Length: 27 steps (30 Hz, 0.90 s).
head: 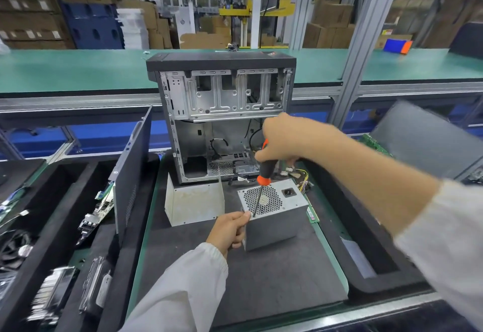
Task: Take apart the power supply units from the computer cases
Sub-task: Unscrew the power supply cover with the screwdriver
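A grey power supply unit (274,223) stands on the dark mat (261,279), its perforated fan grille facing up. My left hand (230,230) grips its near left corner. My right hand (285,139) holds a black and orange screwdriver (262,175) upright, and the tip touches the grille's near left corner beside my left fingers. Behind the unit stands the open computer case (222,112), its side removed and its metal frame bare. Loose cables (300,180) trail from the unit toward the case.
A bent metal cover (194,202) leans in front of the case. A dark side panel (133,172) stands upright on the left. Black foam trays (65,227) on the left hold circuit boards and parts. Another tray (366,253) and a panel (428,138) lie on the right.
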Tool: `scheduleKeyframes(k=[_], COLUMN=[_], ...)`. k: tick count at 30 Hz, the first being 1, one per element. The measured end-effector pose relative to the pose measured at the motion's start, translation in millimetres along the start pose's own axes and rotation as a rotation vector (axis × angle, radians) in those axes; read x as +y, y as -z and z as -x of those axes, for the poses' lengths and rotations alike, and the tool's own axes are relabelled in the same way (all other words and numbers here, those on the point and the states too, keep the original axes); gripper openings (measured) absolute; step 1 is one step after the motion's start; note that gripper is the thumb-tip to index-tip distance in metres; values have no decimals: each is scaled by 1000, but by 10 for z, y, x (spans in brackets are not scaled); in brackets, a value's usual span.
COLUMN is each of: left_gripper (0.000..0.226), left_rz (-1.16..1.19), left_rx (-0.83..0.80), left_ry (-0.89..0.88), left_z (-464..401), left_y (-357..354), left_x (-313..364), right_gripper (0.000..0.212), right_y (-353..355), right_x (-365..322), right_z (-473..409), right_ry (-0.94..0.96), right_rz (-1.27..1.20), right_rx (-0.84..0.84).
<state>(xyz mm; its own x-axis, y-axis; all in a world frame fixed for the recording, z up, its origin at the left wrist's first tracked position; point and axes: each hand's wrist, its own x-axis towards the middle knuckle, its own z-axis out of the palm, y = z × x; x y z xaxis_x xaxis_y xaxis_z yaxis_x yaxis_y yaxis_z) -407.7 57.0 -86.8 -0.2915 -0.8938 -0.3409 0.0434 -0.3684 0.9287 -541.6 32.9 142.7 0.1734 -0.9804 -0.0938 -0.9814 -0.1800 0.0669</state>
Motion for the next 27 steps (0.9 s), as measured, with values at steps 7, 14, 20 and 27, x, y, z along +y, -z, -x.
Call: scheduleKeyframes(k=[7,14,20,27], left_gripper=[36,44,45,44], left_rz=[-76,-154,-170,-154], left_rx=[7,12,-18,23], left_ry=[-6,-49,-79,-83], left_z=[3,45,100,64], left_y=[24,11,-2,-11], left_x=[38,60,53,62], right_gripper=[46,34,10,32], right_y=[256,167,62,27], right_x=[-140,-87,17,-188], right_z=[-407,-238,60,127], right_ry=[-303,328,994,683], right_rz=[201,488,1011,765], right_rx=[-1043,-539,191,-69])
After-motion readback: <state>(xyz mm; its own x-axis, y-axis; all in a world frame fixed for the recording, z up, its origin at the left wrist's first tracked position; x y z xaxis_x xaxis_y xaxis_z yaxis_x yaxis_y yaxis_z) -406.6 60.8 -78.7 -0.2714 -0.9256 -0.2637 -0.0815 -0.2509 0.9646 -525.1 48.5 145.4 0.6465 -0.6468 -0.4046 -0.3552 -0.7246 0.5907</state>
